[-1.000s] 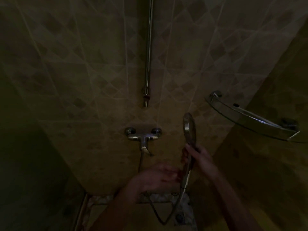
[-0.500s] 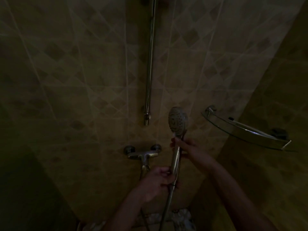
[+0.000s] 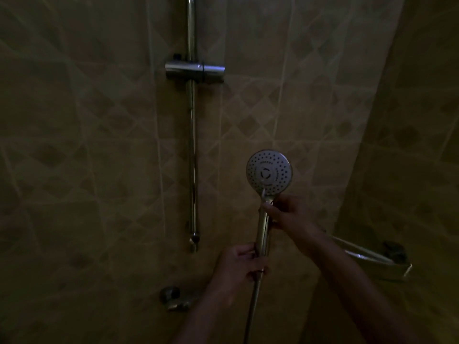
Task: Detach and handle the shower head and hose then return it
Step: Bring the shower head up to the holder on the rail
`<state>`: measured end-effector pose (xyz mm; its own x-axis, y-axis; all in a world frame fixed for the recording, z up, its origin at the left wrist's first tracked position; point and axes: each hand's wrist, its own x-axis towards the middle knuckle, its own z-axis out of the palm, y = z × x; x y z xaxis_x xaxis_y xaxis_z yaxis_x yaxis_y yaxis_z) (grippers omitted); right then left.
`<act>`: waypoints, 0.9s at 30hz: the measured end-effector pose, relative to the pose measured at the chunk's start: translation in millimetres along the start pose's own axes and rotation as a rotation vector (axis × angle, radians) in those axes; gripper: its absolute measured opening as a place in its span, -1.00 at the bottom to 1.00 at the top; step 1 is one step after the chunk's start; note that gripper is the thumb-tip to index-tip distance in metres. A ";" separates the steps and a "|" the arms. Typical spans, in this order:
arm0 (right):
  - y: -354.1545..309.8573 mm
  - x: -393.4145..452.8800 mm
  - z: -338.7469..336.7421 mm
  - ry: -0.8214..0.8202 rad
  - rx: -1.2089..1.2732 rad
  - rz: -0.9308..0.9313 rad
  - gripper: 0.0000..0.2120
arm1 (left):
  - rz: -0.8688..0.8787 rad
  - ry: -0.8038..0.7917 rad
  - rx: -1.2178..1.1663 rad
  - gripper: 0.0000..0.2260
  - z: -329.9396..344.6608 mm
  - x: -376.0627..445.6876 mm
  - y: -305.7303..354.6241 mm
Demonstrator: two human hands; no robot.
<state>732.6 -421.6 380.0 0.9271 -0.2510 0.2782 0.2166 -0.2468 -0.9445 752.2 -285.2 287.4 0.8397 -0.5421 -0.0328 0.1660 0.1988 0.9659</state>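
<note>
Fingers of the left hand (image 3: 239, 265) curl round the handle's base, where the hose (image 3: 250, 316) drops to the bottom edge; the right hand (image 3: 285, 212) grips higher. Lower right of centre, the shower head (image 3: 269, 171) is detached, chrome, nozzles facing the camera. Its holder (image 3: 195, 70), upper centre, stands vacant, so return remains.

glossy chrome shower head (image 3: 269, 172), shiny metal rail (image 3: 191, 150) and holder (image 3: 195, 70), matt glazed wall tiles (image 3: 99, 145)

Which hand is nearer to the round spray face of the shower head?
Right. The right hand grips the handle just below the spray face; the left hand holds the handle's bottom end, farther down.
</note>
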 end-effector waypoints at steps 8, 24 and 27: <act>-75.8 82.8 -57.0 -0.059 0.051 -0.211 -0.85 | 0.214 -0.085 0.049 -0.87 41.9 64.7 88.1; -222.7 180.1 -39.1 -0.078 0.031 -0.352 -0.90 | 0.331 -0.040 0.188 -0.85 24.9 87.9 189.3; -241.7 188.0 -28.8 -0.117 0.094 -0.364 -0.91 | 0.315 0.037 0.232 -0.88 10.8 88.7 185.2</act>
<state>845.7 -436.1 665.6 0.8121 -0.0531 0.5811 0.5595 -0.2119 -0.8013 851.7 -305.3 466.1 0.8495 -0.4535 0.2695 -0.2207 0.1585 0.9624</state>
